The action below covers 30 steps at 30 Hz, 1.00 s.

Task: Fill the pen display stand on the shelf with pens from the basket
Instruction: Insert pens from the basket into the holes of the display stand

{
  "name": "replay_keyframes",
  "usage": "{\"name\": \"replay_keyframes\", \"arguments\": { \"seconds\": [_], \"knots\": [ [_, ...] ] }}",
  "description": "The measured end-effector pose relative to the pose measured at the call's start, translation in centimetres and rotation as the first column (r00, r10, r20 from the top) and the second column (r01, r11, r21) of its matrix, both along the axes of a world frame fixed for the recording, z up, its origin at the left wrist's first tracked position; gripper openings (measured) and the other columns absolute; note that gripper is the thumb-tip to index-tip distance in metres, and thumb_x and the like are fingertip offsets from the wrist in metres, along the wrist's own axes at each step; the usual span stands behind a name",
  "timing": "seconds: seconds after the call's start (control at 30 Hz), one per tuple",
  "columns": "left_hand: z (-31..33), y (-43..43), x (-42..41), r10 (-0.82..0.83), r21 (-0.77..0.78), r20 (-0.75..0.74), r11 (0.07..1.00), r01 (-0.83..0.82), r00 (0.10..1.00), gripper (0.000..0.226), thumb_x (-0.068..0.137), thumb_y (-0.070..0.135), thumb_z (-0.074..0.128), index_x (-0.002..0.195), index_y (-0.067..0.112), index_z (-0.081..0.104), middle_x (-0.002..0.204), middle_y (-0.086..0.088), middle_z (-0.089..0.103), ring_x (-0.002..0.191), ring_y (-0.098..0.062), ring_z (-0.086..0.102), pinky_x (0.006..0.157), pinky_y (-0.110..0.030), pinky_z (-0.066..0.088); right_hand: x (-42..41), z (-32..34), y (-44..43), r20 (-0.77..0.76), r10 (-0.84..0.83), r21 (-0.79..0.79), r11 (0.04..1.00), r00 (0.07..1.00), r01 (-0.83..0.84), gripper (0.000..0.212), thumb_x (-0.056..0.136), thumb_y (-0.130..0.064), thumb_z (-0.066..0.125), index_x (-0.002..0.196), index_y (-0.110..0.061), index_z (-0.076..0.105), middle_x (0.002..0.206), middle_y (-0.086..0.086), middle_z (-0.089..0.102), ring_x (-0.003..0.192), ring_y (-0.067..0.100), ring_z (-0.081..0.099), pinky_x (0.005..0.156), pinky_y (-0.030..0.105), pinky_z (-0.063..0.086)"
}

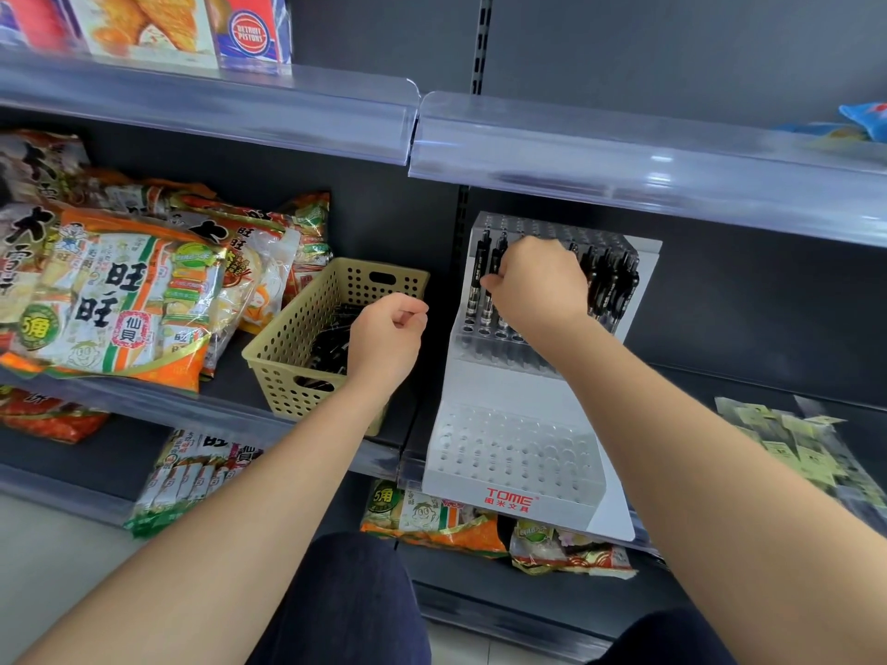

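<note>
A white tiered pen display stand (518, 453) marked TOME sits on the middle shelf. Its upper tier holds several black pens (612, 280) at both ends; its lower tier's holes are bare. My right hand (537, 283) is at the upper tier, fingers curled round a black pen (499, 261) standing in the row. A tan perforated basket (307, 328) stands left of the stand with black pens (326, 348) inside. My left hand (389, 336) hovers over the basket's right side, fingers curled, nothing visible in it.
Snack bags (120, 300) are piled on the shelf left of the basket. More bags lie on the lower shelf (432, 515). Green packets (797, 448) lie right of the stand. A clear-fronted upper shelf (624, 156) overhangs the stand.
</note>
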<state>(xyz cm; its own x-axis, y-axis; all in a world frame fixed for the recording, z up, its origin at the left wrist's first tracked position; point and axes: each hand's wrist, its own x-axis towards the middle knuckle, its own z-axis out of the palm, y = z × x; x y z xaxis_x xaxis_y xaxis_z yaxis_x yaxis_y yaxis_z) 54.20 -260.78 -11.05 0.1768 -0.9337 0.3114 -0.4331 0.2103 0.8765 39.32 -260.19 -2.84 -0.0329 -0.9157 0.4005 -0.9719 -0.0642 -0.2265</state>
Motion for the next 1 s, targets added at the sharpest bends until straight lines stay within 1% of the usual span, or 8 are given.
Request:
{"name": "replay_keyframes", "arguments": {
  "seconds": [0.17, 0.3, 0.47, 0.63, 0.7, 0.8, 0.87, 1.0],
  "knots": [
    [-0.2, -0.2, 0.4, -0.003, 0.003, -0.012, 1.0, 0.003, 1.0, 0.015, 0.093, 0.016, 0.057, 0.101, 0.022, 0.069, 0.087, 0.013, 0.06, 0.083, -0.004, 0.055, 0.069, -0.016, 0.042, 0.4, -0.4, 0.6, -0.024, 0.006, -0.024, 1.0, 1.0, -0.007, 0.052, 0.089, -0.04, 0.062, 0.052, -0.013, 0.037, 0.048, 0.002, 0.039, 0.052, 0.025, 0.046, 0.056, 0.026, 0.039],
    [-0.3, -0.6, 0.9, 0.009, 0.014, 0.025, 1.0, -0.01, 1.0, 0.015, 0.093, 0.015, 0.057, 0.098, 0.021, 0.069, 0.084, 0.013, 0.061, 0.08, -0.006, 0.055, 0.066, -0.018, 0.041, 2.4, -1.8, 1.5, 0.008, 0.177, -0.045, 0.983, 0.984, -0.177, 0.034, 0.09, -0.039, 0.059, 0.066, -0.014, 0.058, 0.062, 0.0, 0.058, 0.065, 0.023, 0.058, 0.061, 0.028, 0.046],
    [-0.2, -2.3, 3.5, 0.07, 0.077, 0.146, 0.994, -0.082, 0.987, 0.019, 0.094, 0.012, 0.053, 0.096, 0.023, 0.069, 0.094, 0.007, 0.065, 0.086, -0.013, 0.058, 0.072, -0.027, 0.044, 6.3, -5.4, 1.0, 0.015, 0.412, 0.05, 0.91, 0.911, -0.412, 0.018, 0.091, -0.024, 0.057, 0.092, -0.012, 0.07, 0.085, 0.004, 0.069, 0.084, 0.024, 0.062, 0.077, 0.035, 0.052],
    [-1.6, -5.0, 7.4, 0.033, 0.222, 0.413, 0.965, -0.136, 0.91, 0.03, 0.094, 0.006, 0.048, 0.103, 0.027, 0.067, 0.111, 0.003, 0.063, 0.097, -0.019, 0.059, 0.081, -0.034, 0.05, 8.9, -8.8, -0.8, 0.007, 0.397, 0.211, 0.897, 0.918, -0.389, 0.018, 0.093, -0.011, 0.048, 0.099, -0.007, 0.065, 0.099, 0.01, 0.061, 0.097, 0.03, 0.057, 0.074, 0.033, 0.047],
    [-2.1, -6.1, 8.2, -0.067, 0.32, 0.53, 0.939, -0.126, 0.845, 0.031, 0.093, 0.005, 0.048, 0.113, 0.021, 0.066, 0.121, -0.003, 0.062, 0.105, -0.024, 0.059, 0.09, -0.037, 0.05, 9.3, -9.3, -1.3, 0.01, 0.352, 0.235, 0.909, 0.936, -0.344, 0.018, 0.089, -0.004, 0.047, 0.098, -0.005, 0.063, 0.1, 0.012, 0.059, 0.102, 0.031, 0.053, 0.069, 0.031, 0.041],
    [-2.3, -7.5, 8.2, -0.319, 0.5, 0.685, 0.86, -0.104, 0.655, 0.028, 0.094, 0.024, 0.055, 0.118, 0.01, 0.063, 0.108, -0.009, 0.062, 0.094, -0.025, 0.058, 0.075, -0.029, 0.046, 10.1, -9.4, -2.2, 0.036, 0.27, 0.278, 0.922, 0.962, -0.269, 0.022, 0.085, -0.001, 0.048, 0.101, -0.002, 0.064, 0.107, 0.014, 0.058, 0.113, 0.032, 0.047, 0.075, 0.035, 0.045],
    [-2.4, -8.2, 7.7, -0.482, 0.619, 0.663, 0.783, -0.059, 0.573, 0.038, 0.095, 0.034, 0.053, 0.119, 0.006, 0.06, 0.103, -0.01, 0.059, 0.09, -0.024, 0.055, 0.072, -0.027, 0.041, 10.5, -9.6, -2.6, 0.068, 0.211, 0.3, 0.928, 0.975, -0.222, 0.022, 0.085, 0.0, 0.051, 0.102, -0.002, 0.064, 0.113, 0.014, 0.056, 0.116, 0.031, 0.044, 0.081, 0.038, 0.049],
    [-3.6, -9.6, 6.8, -0.687, 0.767, 0.602, 0.639, -0.056, 0.407, 0.059, 0.098, 0.041, 0.044, 0.147, 0.012, 0.032, 0.149, -0.011, 0.038, 0.132, -0.028, 0.04, 0.107, -0.035, 0.035, 10.9, -10.3, -3.4, 0.139, 0.154, 0.297, 0.936, 0.978, -0.189, 0.024, 0.085, -0.003, 0.053, 0.105, -0.004, 0.066, 0.128, 0.011, 0.052, 0.128, 0.028, 0.038, 0.094, 0.038, 0.048]
  ]
}}
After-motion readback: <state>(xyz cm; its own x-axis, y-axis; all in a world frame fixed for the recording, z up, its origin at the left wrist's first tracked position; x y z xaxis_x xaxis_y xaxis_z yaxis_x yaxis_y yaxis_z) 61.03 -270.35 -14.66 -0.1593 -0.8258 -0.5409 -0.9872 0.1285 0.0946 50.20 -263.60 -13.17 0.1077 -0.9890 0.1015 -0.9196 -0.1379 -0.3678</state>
